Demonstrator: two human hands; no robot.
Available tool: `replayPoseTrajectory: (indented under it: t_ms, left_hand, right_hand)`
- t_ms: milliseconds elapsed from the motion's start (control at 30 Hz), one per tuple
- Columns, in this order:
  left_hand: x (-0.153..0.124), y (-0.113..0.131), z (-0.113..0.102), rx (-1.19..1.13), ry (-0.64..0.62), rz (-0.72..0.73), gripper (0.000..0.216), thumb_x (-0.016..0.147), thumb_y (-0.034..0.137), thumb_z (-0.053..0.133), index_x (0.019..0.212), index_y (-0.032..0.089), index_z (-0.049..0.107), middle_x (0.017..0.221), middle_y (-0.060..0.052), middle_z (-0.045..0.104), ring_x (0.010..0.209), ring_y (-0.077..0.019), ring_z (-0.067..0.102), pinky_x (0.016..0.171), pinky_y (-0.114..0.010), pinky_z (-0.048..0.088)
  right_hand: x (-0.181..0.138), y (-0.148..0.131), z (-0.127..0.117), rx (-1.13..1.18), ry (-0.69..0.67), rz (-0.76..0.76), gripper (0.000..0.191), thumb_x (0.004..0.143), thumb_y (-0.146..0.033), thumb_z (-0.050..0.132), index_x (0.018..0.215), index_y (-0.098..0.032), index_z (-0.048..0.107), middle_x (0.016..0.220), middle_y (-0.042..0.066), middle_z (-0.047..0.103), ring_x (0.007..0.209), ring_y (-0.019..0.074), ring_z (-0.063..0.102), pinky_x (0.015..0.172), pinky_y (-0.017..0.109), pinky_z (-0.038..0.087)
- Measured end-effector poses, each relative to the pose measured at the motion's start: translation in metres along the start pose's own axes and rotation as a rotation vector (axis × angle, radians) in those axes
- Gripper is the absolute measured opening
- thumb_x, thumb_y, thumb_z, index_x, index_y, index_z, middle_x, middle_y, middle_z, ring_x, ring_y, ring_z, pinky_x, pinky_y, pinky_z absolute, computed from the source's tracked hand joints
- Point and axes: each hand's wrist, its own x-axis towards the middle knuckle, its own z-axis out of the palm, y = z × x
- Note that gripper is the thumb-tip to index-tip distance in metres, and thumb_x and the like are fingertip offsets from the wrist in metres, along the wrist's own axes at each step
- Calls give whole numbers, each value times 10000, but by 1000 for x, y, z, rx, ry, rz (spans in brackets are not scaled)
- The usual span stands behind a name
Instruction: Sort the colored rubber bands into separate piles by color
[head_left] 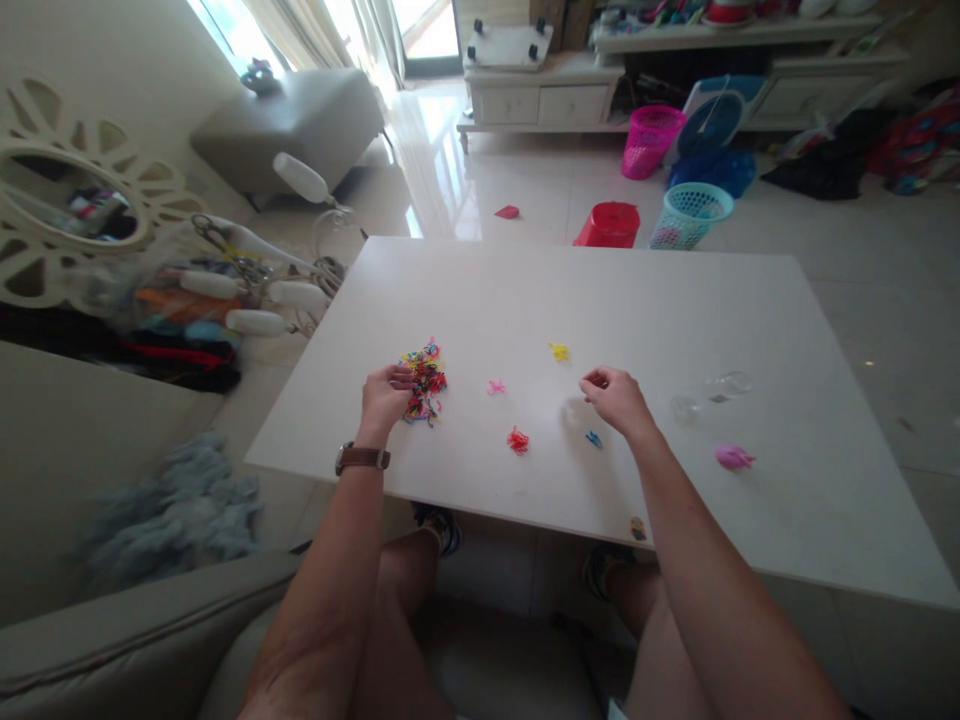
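A mixed pile of small coloured elastic bands [425,378] lies on the white table [675,330]. My left hand [384,398], with a watch on its wrist, rests on the pile's left side, fingers curled into the bands. My right hand [616,398] hovers over the table, fingertips pinched together; what it pinches is too small to tell. Small sorted clusters lie apart: pink [495,387], yellow [559,351], red [517,440] and blue [594,438], the blue one just under my right hand.
A clear plastic container [712,390] and a pink pouch [733,457] lie at the table's right. Red [609,225], pink [651,140] and teal [688,213] baskets stand on the floor beyond. A grey sofa is at my left, clutter by the mirror.
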Motion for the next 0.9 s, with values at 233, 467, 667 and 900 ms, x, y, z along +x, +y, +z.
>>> replayPoseTrajectory:
  t_ms: [233,467,667,900]
  left_hand:
    - [-2,4,-7,52,30,12,352,573,148,683,923,122,716,820,-85,734,801,-219,710,696,-300,572]
    - [-10,11,-5,-31,38,0,384,569,268,796,919,129,720,878,-88,740,760,-196,688,656,-289,550]
    - [-47,44,40,-515,-271,-111,548,517,351,919,963,141,681,944,-76,727,861,-182,702,846,-356,580]
    - [-79,59,76,-593,-443,-132,494,567,354,915,948,146,679,944,-83,731,928,-205,703,925,-412,562]
  right_hand:
    - [0,2,3,-10,-2,-11,124,807,-274,618,783,-195,712,789,31,747,711,166,688,719,272,482]
    - [-2,-6,3,-26,-23,-2,114,816,-258,626,783,-198,718,786,30,748,727,167,691,732,268,491]
    - [-23,-28,20,172,-204,-213,152,842,-335,684,842,-196,747,828,36,763,758,165,685,732,275,512]
    - [-49,-52,52,436,-357,-361,174,796,-334,773,908,-203,748,866,25,776,767,155,703,761,284,560]
